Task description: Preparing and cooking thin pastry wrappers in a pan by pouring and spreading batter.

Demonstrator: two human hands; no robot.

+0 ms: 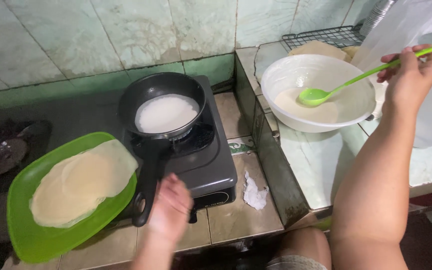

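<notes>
Fingers of the right hand (413,70) pinch the far end of a green ladle (326,92), whose long handle slants down and away from the fingertips to a scoop resting in pale batter at the bottom of a white bowl (281,75). Beyond that bowl, past the knuckles, thin wrappers lie stacked on a wire rack (326,36), and a clear plastic bag (406,25) hangs just behind the fingers. The left hand (171,207) hovers loosely curled and empty, fingers relaxed and slightly spread, just beside the end of the black handle of a frying pan (148,92); whether skin touches the handle cannot be told. Ahead of those fingertips the pan sits on a dark single-burner stove (216,165) with a thin white round of batter (167,113) spread across its base. Off to the thumb side, a green tray (31,240) carries finished pale wrappers (81,182). A crumpled white tissue (254,194) lies on the tile between the two hands.
</notes>
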